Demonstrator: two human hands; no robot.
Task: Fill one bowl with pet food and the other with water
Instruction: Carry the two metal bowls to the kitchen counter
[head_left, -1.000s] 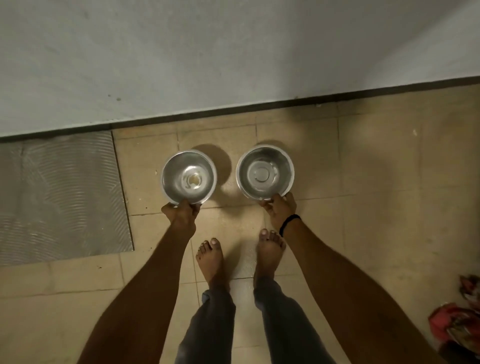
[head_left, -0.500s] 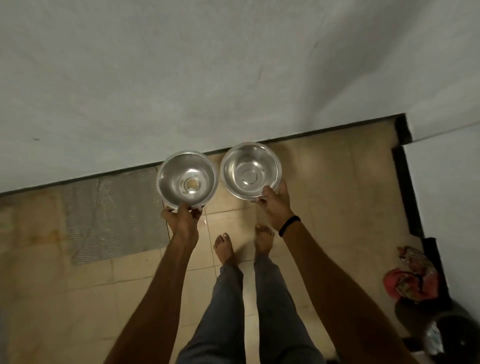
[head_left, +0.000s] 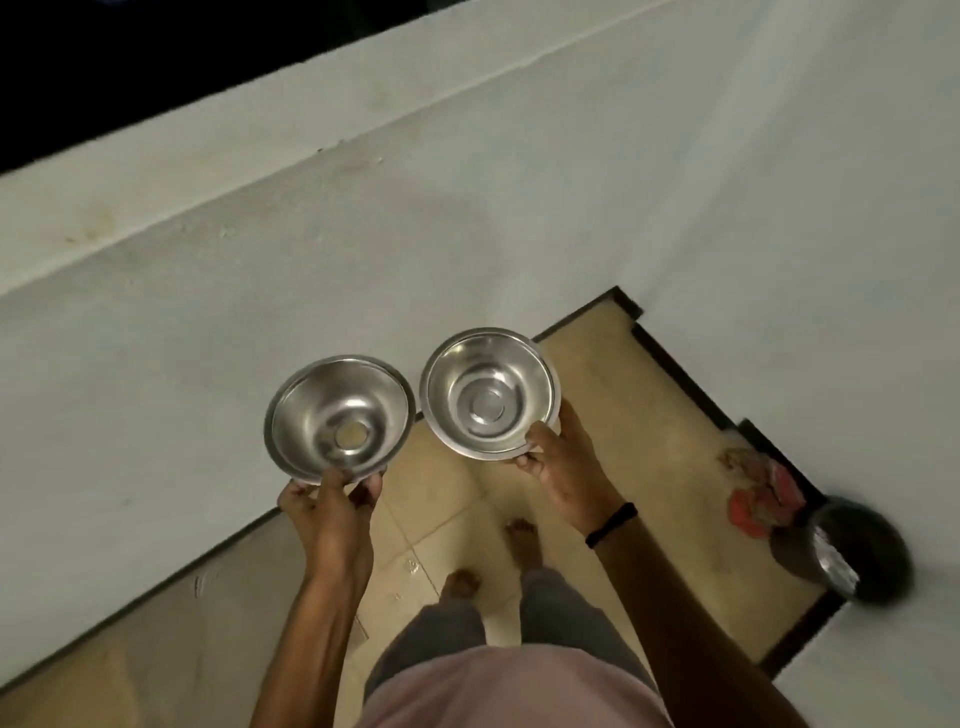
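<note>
The left hand (head_left: 327, 514) gripped the left bowl (head_left: 340, 415) by its near rim, the right hand (head_left: 561, 467) the right bowl (head_left: 488, 392); both bowls were held aloft, side by side, before the wall (head_left: 260, 260); a red cloth (head_left: 753, 499) and dark bin (head_left: 862, 551) sat at the wall's foot; tiled floor (head_left: 623, 395) lay beneath.

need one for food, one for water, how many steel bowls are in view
2. The left bowl is held at its near rim by the left hand; the right bowl, beside it, by the right hand. None seems hidden.

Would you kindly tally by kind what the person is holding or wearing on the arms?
Steel bowls: 2, the left bowl held by the left hand, the right bowl by the right hand.
Black wristband: 1.
Total: 3.
</note>
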